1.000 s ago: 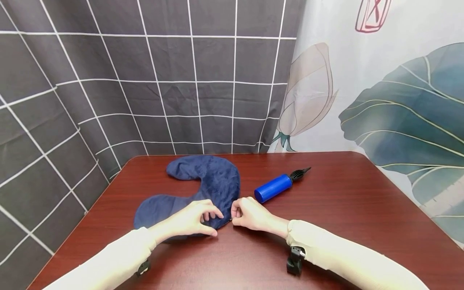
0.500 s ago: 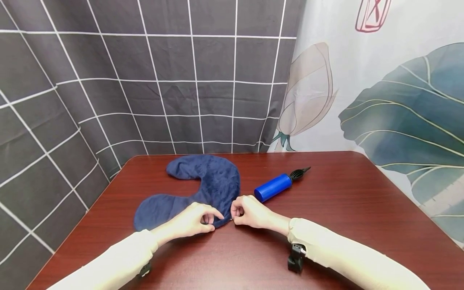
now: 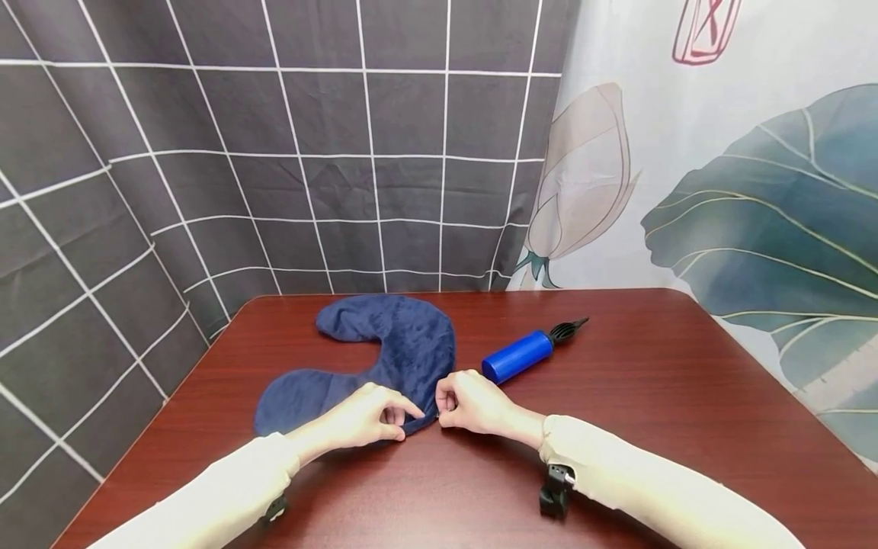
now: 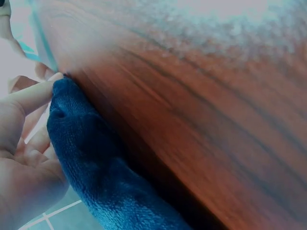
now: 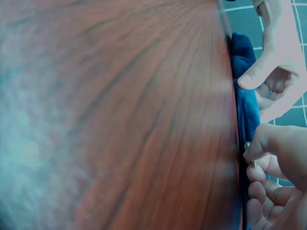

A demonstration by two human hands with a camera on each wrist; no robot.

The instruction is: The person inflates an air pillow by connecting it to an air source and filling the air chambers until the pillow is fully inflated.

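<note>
A navy plush U-shaped neck pillow (image 3: 414, 335) lies flat on the table, its opening toward the left. My left hand (image 3: 363, 415) pinches its near edge between thumb and fingers; in the right wrist view the thumb (image 5: 254, 76) presses on the seam side. Just to the right, my right hand (image 3: 476, 404) pinches a small metal zipper pull (image 5: 253, 163) at the pillow's seam, with the other fingers curled. The left wrist view shows the plush edge (image 4: 96, 143) up close, beside the hand. Much of the seam under the right fingers is hidden.
A blue hand pump (image 3: 517, 357) with a black ribbed nozzle (image 3: 565, 329) lies right behind my right hand. The reddish-brown wooden table (image 3: 652, 396) ends at a dark grid-patterned curtain (image 3: 336, 183) and a floral one (image 3: 597, 175).
My left thumb has come in toward the fingers and closed on the pillow's near edge. The right hand stays at the zipper pull, nearly still; the pump has not moved.
</note>
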